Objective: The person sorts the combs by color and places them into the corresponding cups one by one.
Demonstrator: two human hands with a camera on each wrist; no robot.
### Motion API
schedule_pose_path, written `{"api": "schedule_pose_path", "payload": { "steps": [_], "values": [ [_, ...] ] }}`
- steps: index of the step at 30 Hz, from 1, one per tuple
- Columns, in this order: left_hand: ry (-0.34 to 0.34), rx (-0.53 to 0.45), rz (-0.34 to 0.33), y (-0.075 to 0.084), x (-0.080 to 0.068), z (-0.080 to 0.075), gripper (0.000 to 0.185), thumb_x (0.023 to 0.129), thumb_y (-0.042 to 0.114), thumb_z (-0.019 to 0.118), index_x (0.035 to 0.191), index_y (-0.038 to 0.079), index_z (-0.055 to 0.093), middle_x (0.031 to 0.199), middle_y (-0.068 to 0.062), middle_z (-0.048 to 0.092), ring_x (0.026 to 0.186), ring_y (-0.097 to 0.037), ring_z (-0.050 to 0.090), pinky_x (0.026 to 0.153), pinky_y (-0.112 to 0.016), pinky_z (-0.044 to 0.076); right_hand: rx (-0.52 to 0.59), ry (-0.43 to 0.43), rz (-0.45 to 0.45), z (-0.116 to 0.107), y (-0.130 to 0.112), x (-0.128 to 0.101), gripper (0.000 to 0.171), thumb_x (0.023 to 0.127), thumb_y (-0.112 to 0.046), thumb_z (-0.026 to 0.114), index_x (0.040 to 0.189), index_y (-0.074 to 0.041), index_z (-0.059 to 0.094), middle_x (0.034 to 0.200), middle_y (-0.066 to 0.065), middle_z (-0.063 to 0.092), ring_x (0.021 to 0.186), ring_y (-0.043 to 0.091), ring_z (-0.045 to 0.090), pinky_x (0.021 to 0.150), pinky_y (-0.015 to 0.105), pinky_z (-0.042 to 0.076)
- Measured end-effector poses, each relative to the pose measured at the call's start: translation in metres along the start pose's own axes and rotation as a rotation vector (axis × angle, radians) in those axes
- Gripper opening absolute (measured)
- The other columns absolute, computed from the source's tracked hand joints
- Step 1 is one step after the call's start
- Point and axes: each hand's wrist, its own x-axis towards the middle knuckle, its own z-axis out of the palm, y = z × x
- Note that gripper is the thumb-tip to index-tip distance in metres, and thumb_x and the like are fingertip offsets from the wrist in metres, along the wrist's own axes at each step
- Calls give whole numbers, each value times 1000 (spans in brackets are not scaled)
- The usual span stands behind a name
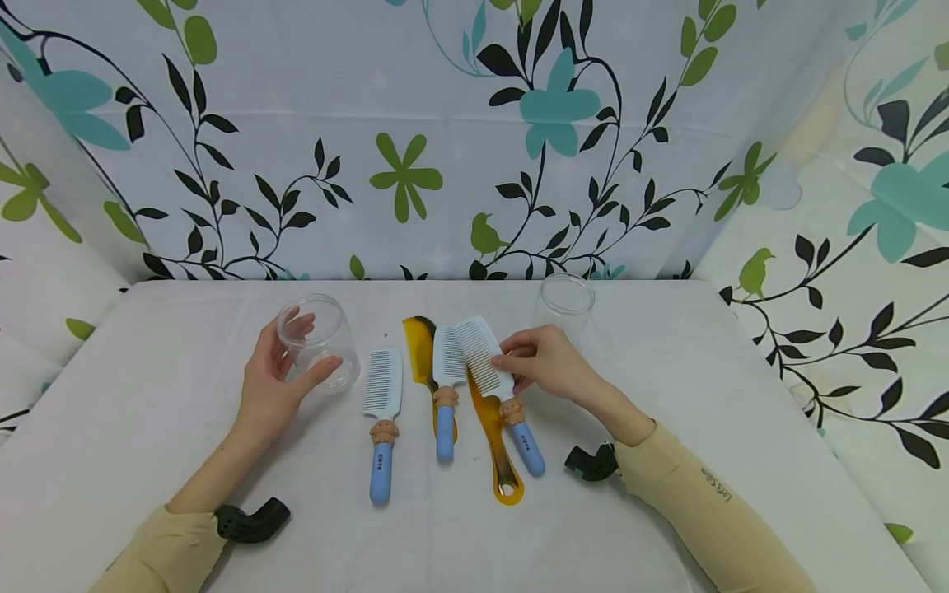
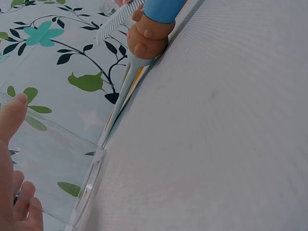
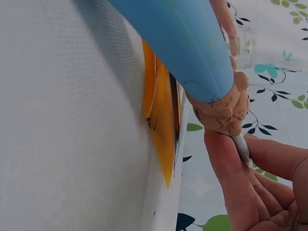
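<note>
My left hand [image 1: 273, 380] curls its fingers around the clear jar [image 1: 319, 342], left of the yellow comb [image 1: 474, 412]; my right hand [image 1: 544, 361] pinches a white comb [image 1: 493, 379] lying across it.

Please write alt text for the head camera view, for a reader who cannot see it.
A left hand holds a tilted clear jar while the right hand pinches a white comb with a blue handle. Two similar combs, a yellow comb and another jar lie on a white table.
</note>
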Motion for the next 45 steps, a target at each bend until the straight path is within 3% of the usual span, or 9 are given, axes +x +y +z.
{"api": "schedule_pose_path", "payload": {
  "steps": [24,45],
  "values": [
    [-1,0,5,-1,1,1,80,89,12,76,155,25,31,151,-10,47,140,-9,41,116,-16,31,17,17,-14,2,4,1,25,92,-17,72,108,2,71,85,11,75,59,22,71,63,34,63],
    [1,12,8,-2,0,1,81,89,13,76,155,21,30,152,-10,47,141,-10,40,117,-18,31,22,19,-15,3,4,1,25,92,-17,73,107,2,71,84,11,75,58,23,70,63,35,63]
  ]
}}
